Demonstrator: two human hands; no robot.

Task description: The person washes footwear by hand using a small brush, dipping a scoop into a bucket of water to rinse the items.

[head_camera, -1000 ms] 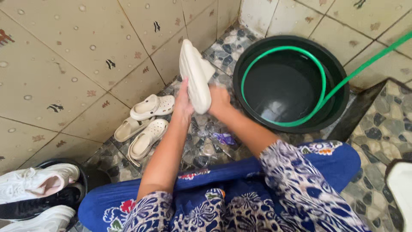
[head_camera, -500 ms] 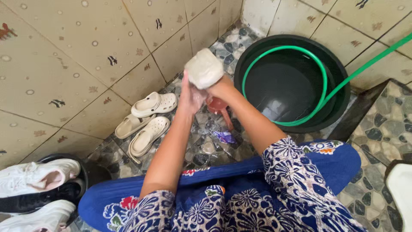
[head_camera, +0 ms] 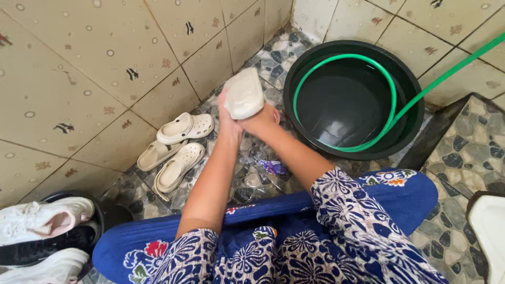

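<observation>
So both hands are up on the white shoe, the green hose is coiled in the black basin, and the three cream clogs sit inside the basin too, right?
Not quite. The three cream clogs lie on the pebble floor by the tiled wall, left of the hands, not in the black basin. The head view shows it. Both the left hand and right hand do hold the white shoe, and the green hose is coiled in the basin.

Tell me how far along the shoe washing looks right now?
Done: the black round basin holds water, with the green hose looped in it. In hand: both the left hand and right hand grip one cream foam clog. Left: three cream clogs on the floor and white sneakers in a dark tub.
</observation>
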